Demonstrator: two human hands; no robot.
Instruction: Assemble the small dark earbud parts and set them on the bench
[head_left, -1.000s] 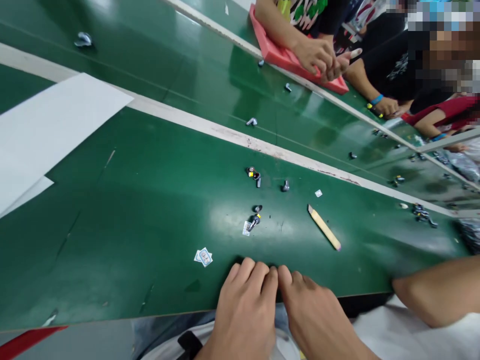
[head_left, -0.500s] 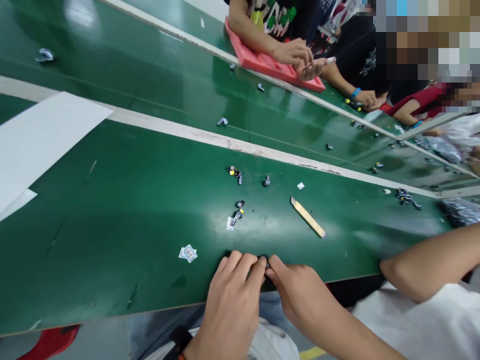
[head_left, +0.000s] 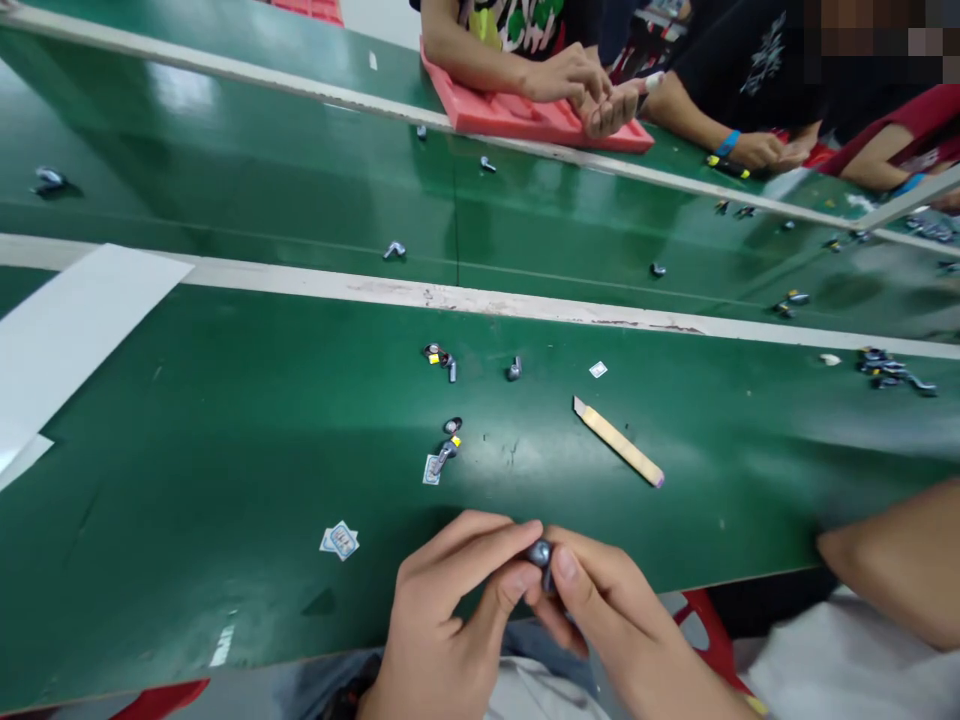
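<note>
We are pinching a small dark part (head_left: pixel 539 553) between our left hand (head_left: pixel 442 620) and right hand (head_left: pixel 615 630) at the table's (head_left: pixel 225 480) near edge — a wooden stick (head_left: pixel 618 442) lying at one o'clock, loose parts (head_left: pixel 448 440) and stickers (head_left: pixel 341 540) at eleven.

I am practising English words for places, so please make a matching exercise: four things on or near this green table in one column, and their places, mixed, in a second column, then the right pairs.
Things:
1. small dark part
2. wooden stick
3. pink foam tray
4. white sheet

Places:
A. far edge, under a co-worker's hands
B. left side of the table
C. pinched between left hand and right hand
D. lying flat, right of centre

Pairs: 1-C, 2-D, 3-A, 4-B
</note>
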